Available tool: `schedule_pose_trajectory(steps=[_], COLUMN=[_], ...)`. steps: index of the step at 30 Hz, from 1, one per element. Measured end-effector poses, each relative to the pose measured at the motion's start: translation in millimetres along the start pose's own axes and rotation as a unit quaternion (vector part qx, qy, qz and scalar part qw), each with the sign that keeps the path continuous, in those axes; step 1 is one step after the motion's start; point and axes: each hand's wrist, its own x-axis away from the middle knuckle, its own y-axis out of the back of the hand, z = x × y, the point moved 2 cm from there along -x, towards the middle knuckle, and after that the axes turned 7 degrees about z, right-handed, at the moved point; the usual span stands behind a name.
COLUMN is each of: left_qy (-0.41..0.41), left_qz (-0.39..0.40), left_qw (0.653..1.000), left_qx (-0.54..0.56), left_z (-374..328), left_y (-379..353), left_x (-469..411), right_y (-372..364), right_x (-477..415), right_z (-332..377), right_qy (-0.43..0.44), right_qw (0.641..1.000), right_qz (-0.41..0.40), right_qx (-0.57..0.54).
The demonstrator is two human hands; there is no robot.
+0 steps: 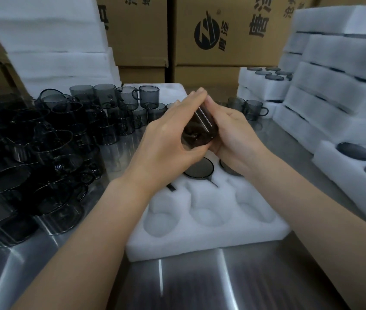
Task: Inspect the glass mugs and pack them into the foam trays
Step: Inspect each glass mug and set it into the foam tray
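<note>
Left hand [166,139] and right hand [233,135] cup a smoky-grey glass mug [200,128].

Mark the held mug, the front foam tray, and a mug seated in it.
held mug [200,133]: head view, glass side wall.
foam tray [200,240]: head view, bare near edge.
seated mug [198,170]: head view, round top.

Left grip [168,135], right grip [233,135]: bare, fingers curled round one dark smoked-glass mug [200,130], fingertips close together on top; bare forearms converging.
</note>
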Motion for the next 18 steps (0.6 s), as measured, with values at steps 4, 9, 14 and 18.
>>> schedule_pose_trajectory(steps=[4,9,14,18], left_qy=[-0.066,-0.029,0.035,0.095], left_qz=[0.009,0.01,0.059,0.038], left_qw=[0.998,1.0,0.998,0.995], left_qx=[-0.002,0.0,-0.003,0.001], left_z=[0.0,3.2,7.6,10.9], left_y=[-1.6,-0.4,-2.7,-4.8], left_x=[-1.2,-1.6,-1.8,-1.6], right_y=[-0.7,-1.9,1.8,-2.0], right_x=[-1.5,0.5,1.3,1.9], right_z=[1.9,-0.1,-1.5,-1.9], right_qy=[-0.061,-0.122,0.003,0.082], right_qw=[0.991,0.963,0.994,0.994], right_qz=[0.081,0.188,0.089,0.041], right_qx=[-0.091,-0.151,-0.055,0.065])
